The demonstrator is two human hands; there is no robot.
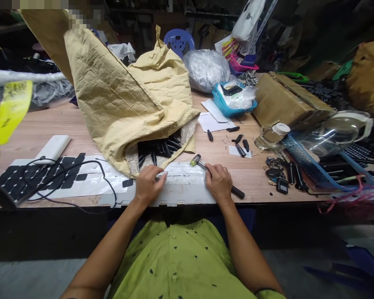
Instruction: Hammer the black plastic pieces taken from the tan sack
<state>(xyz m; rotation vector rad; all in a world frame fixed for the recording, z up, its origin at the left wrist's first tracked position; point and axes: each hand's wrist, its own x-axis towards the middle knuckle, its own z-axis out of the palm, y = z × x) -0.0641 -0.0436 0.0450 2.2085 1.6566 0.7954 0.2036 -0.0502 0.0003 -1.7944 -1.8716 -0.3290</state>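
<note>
My right hand (219,182) is wrapped round the shaft of a small hammer (237,192). The hammer's yellowish head points up and left over a pale work board (185,193), and its black grip sticks out below my palm. At the left of the board, my left hand (148,185) is closed, with thumb and fingers together near a thin pale piece whose kind I cannot make out. Just beyond it gapes a big yellow cloth sack (118,99), lying on the table with many small black handle-like pieces (166,147) in its mouth.
Loose black pieces (245,145) lie right of the sack near paper sheets. A blue basket (358,176), keys (276,170), a plastic jug (333,135) and a cardboard box (283,99) crowd the right. On the left are a black cable (104,172) and a sheet of black stickers (71,176).
</note>
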